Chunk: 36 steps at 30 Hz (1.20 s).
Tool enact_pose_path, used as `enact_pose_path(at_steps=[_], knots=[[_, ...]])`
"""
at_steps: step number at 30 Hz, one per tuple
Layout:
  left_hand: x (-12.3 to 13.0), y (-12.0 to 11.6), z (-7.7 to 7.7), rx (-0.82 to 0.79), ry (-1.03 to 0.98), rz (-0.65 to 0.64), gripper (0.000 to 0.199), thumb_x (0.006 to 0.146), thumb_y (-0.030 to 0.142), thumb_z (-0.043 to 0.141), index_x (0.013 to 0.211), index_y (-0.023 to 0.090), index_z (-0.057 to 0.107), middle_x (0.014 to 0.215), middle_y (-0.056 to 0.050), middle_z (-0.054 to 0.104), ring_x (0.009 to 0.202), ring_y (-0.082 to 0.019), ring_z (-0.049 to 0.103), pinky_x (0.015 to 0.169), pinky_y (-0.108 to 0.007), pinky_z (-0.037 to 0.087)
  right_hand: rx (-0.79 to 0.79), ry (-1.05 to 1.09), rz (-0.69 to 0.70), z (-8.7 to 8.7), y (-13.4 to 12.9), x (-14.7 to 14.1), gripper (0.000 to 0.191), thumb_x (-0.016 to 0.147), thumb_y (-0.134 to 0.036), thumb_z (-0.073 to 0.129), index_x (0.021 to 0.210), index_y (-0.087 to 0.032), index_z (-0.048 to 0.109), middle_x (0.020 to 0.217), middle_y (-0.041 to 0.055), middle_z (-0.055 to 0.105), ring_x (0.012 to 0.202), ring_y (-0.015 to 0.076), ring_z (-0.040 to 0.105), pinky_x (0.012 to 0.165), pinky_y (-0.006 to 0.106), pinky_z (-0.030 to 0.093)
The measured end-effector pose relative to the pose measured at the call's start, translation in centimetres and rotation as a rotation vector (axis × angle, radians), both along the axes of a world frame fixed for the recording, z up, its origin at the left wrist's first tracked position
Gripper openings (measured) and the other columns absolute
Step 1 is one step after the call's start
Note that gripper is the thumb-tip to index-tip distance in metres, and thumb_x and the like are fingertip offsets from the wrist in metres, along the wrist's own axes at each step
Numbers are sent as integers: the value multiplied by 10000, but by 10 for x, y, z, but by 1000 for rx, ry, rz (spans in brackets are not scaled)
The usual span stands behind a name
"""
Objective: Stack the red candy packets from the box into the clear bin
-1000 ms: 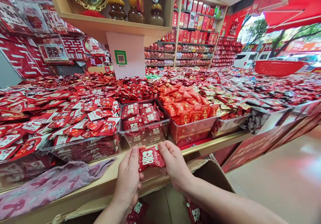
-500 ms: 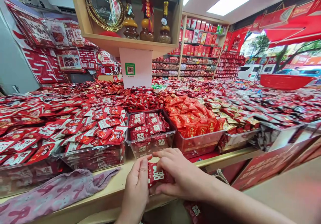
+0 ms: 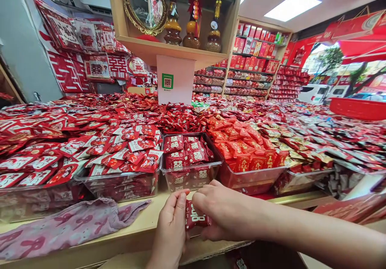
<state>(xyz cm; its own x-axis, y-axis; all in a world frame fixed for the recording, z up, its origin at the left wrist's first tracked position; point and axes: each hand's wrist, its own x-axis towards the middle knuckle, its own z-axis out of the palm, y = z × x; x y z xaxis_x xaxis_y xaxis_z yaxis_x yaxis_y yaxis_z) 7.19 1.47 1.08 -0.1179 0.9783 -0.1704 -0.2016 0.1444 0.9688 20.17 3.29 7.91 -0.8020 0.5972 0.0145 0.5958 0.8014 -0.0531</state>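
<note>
A small dark red candy packet with white double-happiness lettering (image 3: 195, 217) is held between both hands at the counter's front edge. My left hand (image 3: 171, 224) pinches its left side, thumb on top. My right hand (image 3: 223, 210) is closed over the packet's right part and hides it, fingers bent. Just beyond the hands stands a clear plastic bin (image 3: 189, 180) with similar dark red packets (image 3: 185, 152) inside. Below the counter edge, another dark red packet (image 3: 241, 263) shows in part in the shadow.
Bins of wrapped candy line the counter; a red-orange one (image 3: 250, 180) is at the right. A pink patterned cloth (image 3: 69, 224) lies on the ledge at left. A wooden display cabinet (image 3: 169, 54) overhangs the middle, above a white QR-code board (image 3: 175, 94).
The view has turned slightly left, so the scene sits further right. Both hands stay on the packet, and my right hand now covers more of it.
</note>
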Motion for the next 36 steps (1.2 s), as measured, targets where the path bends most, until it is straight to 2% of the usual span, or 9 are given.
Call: enact_pose_path(at_steps=[6,15,18,21,24,27,30,33,36], knots=[[-2,0,2,-94,8,-13,441,677,494,497,994,191,534,391,90,391,275,-50,278,238,-109,105,-70,-17,22,-8,2,-1,157,630,-207,586,750,-141,510,776,51,562,727,152,505,650,232,381],[-1,1,3,-86,3,27,418,668,491,493,966,202,537,397,91,405,268,-53,300,222,-99,132,-32,-45,118,5,6,0,66,656,-181,564,688,-130,535,722,51,562,662,130,471,604,223,369],[-3,1,0,-62,15,39,417,689,502,473,990,218,524,395,97,391,273,-56,303,227,-102,146,-21,-17,84,7,5,-1,114,667,-215,571,720,-122,531,725,58,554,653,130,462,598,232,365],[-5,-1,-2,-10,26,12,419,690,518,481,983,222,526,417,91,407,284,-60,301,229,-123,179,-61,56,-9,7,4,-1,189,656,-284,596,718,-127,511,726,59,541,649,132,457,567,236,359],[-3,-5,-2,79,32,11,382,681,506,513,926,216,556,423,85,412,299,-66,306,255,-154,248,-328,217,-173,3,5,5,296,611,-369,640,743,-154,484,689,14,533,590,108,454,488,206,338],[1,-10,-2,129,26,30,355,669,495,538,876,211,584,417,74,415,320,-82,338,284,-175,284,-789,475,-344,-6,8,13,407,639,-415,614,927,-186,439,705,-20,546,508,69,455,438,177,332],[2,-12,-2,149,43,38,346,665,491,546,862,212,604,412,61,422,321,-95,349,278,-182,263,-1121,679,-397,-19,11,19,429,629,-417,629,928,-163,457,677,-28,532,476,41,441,429,156,327],[2,-12,-3,179,76,45,336,676,481,539,859,211,618,402,57,417,319,-101,350,278,-188,260,-1205,812,-400,-30,11,20,373,592,-397,668,786,-127,499,638,-27,520,488,31,445,437,141,322],[3,-12,-2,178,83,50,347,677,490,533,873,216,616,406,57,429,314,-99,355,275,-190,271,-1200,861,-391,-35,7,19,364,591,-373,675,801,-126,509,675,-13,549,545,45,486,472,147,354]])
